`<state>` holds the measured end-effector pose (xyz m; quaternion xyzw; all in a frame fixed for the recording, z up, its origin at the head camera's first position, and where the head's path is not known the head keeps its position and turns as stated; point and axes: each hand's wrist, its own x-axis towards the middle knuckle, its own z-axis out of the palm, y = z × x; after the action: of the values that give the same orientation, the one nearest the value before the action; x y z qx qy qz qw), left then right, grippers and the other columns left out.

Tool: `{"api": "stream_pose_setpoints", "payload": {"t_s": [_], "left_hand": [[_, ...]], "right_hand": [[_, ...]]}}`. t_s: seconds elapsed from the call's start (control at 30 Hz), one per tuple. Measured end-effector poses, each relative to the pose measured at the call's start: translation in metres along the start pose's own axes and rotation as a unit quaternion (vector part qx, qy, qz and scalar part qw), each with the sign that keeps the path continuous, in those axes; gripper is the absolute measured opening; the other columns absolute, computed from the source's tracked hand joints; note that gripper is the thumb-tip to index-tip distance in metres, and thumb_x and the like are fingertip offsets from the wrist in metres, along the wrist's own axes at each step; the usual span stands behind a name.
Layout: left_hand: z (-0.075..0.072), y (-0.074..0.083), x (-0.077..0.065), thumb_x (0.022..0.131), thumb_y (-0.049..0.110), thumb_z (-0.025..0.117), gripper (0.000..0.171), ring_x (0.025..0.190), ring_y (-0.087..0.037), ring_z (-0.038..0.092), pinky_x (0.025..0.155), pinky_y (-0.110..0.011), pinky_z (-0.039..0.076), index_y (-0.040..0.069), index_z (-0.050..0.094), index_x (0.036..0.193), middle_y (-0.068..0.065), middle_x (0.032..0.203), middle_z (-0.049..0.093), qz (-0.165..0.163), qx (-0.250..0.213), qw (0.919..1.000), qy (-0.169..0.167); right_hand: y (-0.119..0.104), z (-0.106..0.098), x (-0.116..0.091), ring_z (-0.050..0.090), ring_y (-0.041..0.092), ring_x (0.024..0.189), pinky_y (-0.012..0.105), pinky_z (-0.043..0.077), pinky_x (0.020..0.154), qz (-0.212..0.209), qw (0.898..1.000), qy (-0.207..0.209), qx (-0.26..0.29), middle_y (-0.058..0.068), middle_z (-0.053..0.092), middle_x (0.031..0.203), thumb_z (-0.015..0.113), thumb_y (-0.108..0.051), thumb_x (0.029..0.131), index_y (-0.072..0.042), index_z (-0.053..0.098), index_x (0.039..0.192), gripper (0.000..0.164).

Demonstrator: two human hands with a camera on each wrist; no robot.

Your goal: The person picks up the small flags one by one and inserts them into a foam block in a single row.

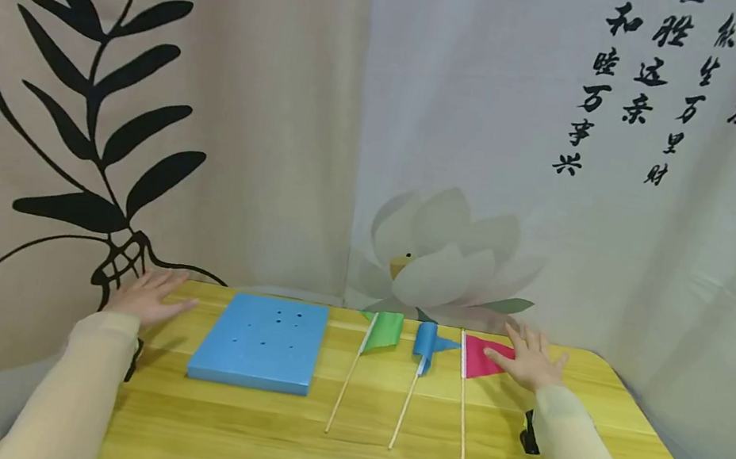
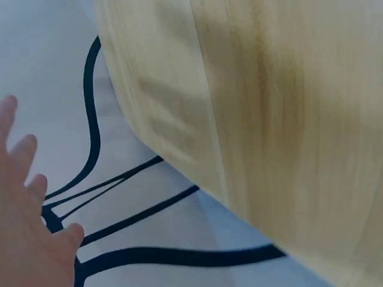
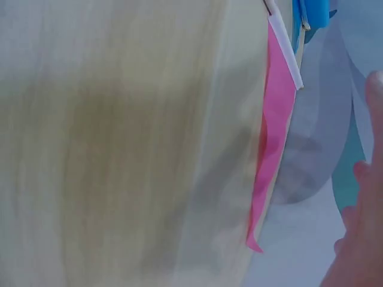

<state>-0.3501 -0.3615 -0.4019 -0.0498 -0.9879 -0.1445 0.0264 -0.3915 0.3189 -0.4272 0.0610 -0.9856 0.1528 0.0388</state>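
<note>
My left hand [image 1: 147,297], fingers spread and holding nothing, is left of a blue board [image 1: 259,345] with several small holes. In the left wrist view the fingers of that hand [image 2: 36,221] show at the lower left, away from the wooden table. My right hand [image 1: 531,360] is spread too, its thumb over or beside the tip of a pink flag [image 1: 481,358]; contact is unclear. Left of the pink flag lie a partly rolled blue flag [image 1: 425,344] and a green flag [image 1: 385,332], each on a thin pale stick pointing toward me.
The yellow wooden table [image 1: 233,441] carries the board and flags; its right edge slants away. Behind it hangs a pale curtain [image 1: 283,128] printed with dark leaves, a lotus and writing. Dark straps [image 1: 531,433] sit at the wrists.
</note>
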Motion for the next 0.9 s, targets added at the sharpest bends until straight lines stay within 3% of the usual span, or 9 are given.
{"api": "stream_pose_setpoints", "payload": {"t_s": [0.13, 0.27, 0.4, 0.53, 0.63, 0.73, 0.9], "left_hand": [[0.005, -0.001, 0.003, 0.095, 0.063, 0.040, 0.083, 0.138, -0.055, 0.004, 0.093, -0.080, 0.009, 0.015, 0.014, 0.157, -0.027, 0.157, 0.009, 0.010, -0.047, 0.9988, 0.009], [0.008, 0.004, 0.003, 0.098, 0.058, 0.041, 0.079, 0.136, -0.058, 0.005, 0.094, -0.079, 0.010, 0.018, 0.009, 0.158, -0.027, 0.158, 0.004, 0.013, -0.139, 0.9902, 0.009], [0.013, 0.011, 0.006, 0.101, 0.052, 0.039, 0.074, 0.136, -0.057, 0.009, 0.098, -0.076, 0.012, 0.020, 0.004, 0.158, -0.028, 0.157, 0.003, 0.021, -0.222, 0.9747, -0.009], [0.020, 0.012, 0.010, 0.101, 0.055, 0.035, 0.074, 0.137, -0.055, 0.014, 0.099, -0.074, 0.016, 0.021, 0.002, 0.158, -0.028, 0.157, 0.005, 0.017, -0.254, 0.9666, -0.031], [0.022, 0.013, 0.009, 0.100, 0.058, 0.032, 0.075, 0.137, -0.054, 0.015, 0.099, -0.072, 0.020, 0.020, 0.001, 0.158, -0.028, 0.158, 0.005, 0.013, -0.270, 0.9615, -0.048], [0.026, 0.011, 0.008, 0.102, 0.055, 0.032, 0.075, 0.138, -0.051, 0.017, 0.100, -0.067, 0.028, 0.018, -0.001, 0.158, -0.026, 0.158, 0.006, 0.015, -0.312, 0.9472, -0.071], [0.042, 0.008, 0.006, 0.102, 0.052, 0.034, 0.073, 0.138, -0.047, 0.020, 0.101, -0.057, 0.035, 0.020, -0.002, 0.158, -0.022, 0.159, 0.006, 0.001, -0.405, 0.9083, -0.106]], "right_hand": [[-0.006, 0.012, 0.001, -0.002, 0.055, 0.138, 0.081, -0.010, 0.090, 0.016, 0.999, -0.013, 0.027, 0.032, 0.004, 0.155, 0.042, -0.071, 0.090, -0.008, 0.022, 0.154, 0.092], [-0.026, 0.025, 0.009, 0.002, 0.055, 0.138, 0.082, -0.009, 0.089, 0.016, 0.997, -0.013, 0.070, 0.033, 0.006, 0.155, 0.044, -0.063, 0.093, -0.006, 0.020, 0.154, 0.086], [-0.053, 0.035, 0.017, 0.019, 0.053, 0.136, 0.078, 0.008, 0.097, -0.017, 0.993, 0.029, 0.112, 0.033, 0.022, 0.151, 0.053, -0.049, 0.096, 0.000, 0.028, 0.151, 0.077], [-0.083, 0.043, 0.016, 0.033, 0.049, 0.132, 0.069, 0.028, 0.099, -0.050, 0.984, 0.053, 0.164, 0.031, 0.034, 0.146, 0.059, -0.036, 0.096, 0.002, 0.034, 0.148, 0.070], [-0.105, 0.050, 0.014, 0.041, 0.045, 0.127, 0.062, 0.035, 0.098, -0.063, 0.973, 0.054, 0.215, 0.029, 0.041, 0.142, 0.063, -0.026, 0.095, 0.002, 0.032, 0.149, 0.068], [-0.125, 0.057, 0.015, 0.055, 0.039, 0.112, 0.050, 0.048, 0.088, -0.074, 0.959, 0.051, 0.268, 0.025, 0.054, 0.128, 0.065, -0.017, 0.093, 0.002, 0.037, 0.147, 0.064], [-0.154, 0.072, 0.011, 0.067, 0.028, 0.073, 0.038, 0.055, 0.060, -0.062, 0.933, -0.012, 0.353, 0.015, 0.069, 0.092, 0.065, -0.010, 0.091, 0.008, 0.063, 0.121, 0.035]]}}
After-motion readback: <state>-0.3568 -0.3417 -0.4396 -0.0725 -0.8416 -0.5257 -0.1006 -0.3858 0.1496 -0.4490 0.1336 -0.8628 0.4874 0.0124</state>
